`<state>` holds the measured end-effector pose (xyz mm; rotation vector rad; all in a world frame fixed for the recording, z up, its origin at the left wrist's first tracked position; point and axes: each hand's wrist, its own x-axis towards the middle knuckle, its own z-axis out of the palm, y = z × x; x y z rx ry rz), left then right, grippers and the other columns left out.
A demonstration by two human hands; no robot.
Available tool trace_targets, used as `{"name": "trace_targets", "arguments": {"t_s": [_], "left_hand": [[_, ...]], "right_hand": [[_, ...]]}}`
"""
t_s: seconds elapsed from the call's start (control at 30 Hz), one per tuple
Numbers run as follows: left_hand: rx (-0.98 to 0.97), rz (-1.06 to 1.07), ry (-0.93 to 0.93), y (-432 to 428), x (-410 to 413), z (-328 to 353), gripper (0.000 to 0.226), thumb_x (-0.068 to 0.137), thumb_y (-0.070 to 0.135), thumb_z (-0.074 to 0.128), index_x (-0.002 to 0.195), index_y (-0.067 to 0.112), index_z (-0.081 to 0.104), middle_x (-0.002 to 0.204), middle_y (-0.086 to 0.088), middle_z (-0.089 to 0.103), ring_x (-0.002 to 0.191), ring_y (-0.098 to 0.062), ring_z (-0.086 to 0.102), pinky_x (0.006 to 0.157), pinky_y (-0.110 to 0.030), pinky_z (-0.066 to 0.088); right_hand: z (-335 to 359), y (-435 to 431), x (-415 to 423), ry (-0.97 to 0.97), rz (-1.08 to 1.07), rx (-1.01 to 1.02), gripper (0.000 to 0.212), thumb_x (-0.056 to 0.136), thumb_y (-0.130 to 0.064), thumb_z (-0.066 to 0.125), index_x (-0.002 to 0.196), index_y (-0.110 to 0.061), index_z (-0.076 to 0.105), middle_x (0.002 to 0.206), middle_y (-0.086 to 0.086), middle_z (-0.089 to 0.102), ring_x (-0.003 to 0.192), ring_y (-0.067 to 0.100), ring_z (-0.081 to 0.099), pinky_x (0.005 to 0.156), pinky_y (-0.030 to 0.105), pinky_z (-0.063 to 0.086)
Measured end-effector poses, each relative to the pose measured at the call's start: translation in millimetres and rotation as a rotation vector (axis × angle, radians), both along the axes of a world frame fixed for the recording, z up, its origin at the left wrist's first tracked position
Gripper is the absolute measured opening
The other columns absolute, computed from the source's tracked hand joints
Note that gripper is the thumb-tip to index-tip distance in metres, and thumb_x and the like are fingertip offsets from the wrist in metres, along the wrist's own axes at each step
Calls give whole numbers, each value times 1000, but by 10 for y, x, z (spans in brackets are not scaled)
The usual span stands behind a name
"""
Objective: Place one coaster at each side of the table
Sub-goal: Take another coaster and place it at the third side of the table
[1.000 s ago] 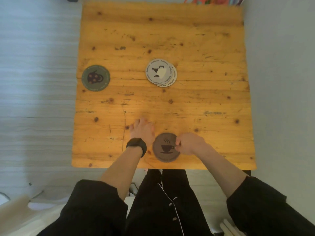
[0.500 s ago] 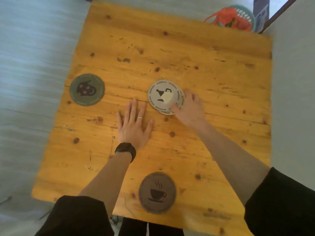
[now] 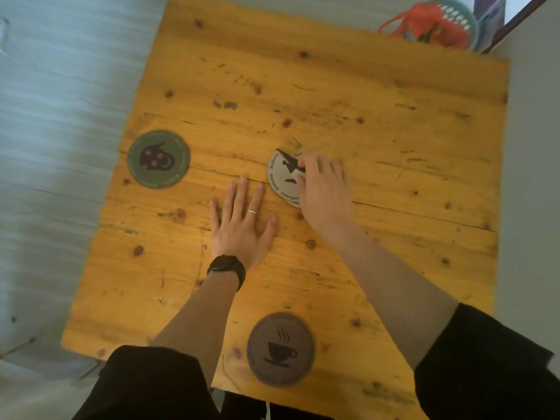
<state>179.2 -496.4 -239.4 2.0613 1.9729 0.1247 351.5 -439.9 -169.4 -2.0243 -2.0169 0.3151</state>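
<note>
A brown coaster with a coffee-cup print (image 3: 280, 349) lies at the near edge of the wooden table (image 3: 394, 116). A green coaster with a dark figure (image 3: 158, 159) lies at the left edge. In the middle sits a small stack of white coasters (image 3: 281, 177). My right hand (image 3: 324, 189) lies over the stack, fingertips curled on the top coaster; its far edge looks slightly lifted. My left hand (image 3: 242, 225) rests flat on the wood just left of the stack, fingers spread, holding nothing.
A teal basket with red netting (image 3: 439, 22) stands on the floor beyond the far right corner. Grey floor surrounds the table on the left and right. My black sleeves and trousers fill the bottom of the view.
My right hand left the brown coaster at the near edge, reached the white stack and now covers it with curled fingers. My left hand slid forward and lies flat.
</note>
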Motion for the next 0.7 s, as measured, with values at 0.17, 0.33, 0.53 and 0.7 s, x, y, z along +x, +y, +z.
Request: {"name": "trace_targets", "arguments": {"t_s": [0.17,0.33,0.53,0.7], "left_hand": [[-117,-18,11,28,24,121,68,93,71,15,153,45,-2,165,12,-10,152,-13,-10,121,-53,-6],[-382,3,-148,11,106,575,62,98,58,22,153,30,26,166,-1,5,152,-22,1,120,-52,7],[-986,53,-552,-1046,574,1647,52,100,53,38,142,23,43,136,-5,55,114,-28,59,98,-45,47],[-1306,-38,-571,-2024,1116,2140,50,99,38,51,142,15,43,141,-2,48,123,-25,54,106,-45,44]], "right_hand": [[242,-504,150,348,-125,81,14,102,-14,49,115,-18,53,108,2,65,83,22,60,59,36,49],[575,-1555,394,697,-445,-106,24,100,-26,55,102,-48,47,99,-28,59,85,-4,62,59,23,53],[911,-3147,542,1085,-1114,-364,17,93,-18,66,98,-27,52,104,3,70,86,20,70,56,41,60],[1257,-4061,600,1248,-1428,-211,17,92,-10,66,99,-18,54,99,5,71,86,21,70,48,21,53]]}}
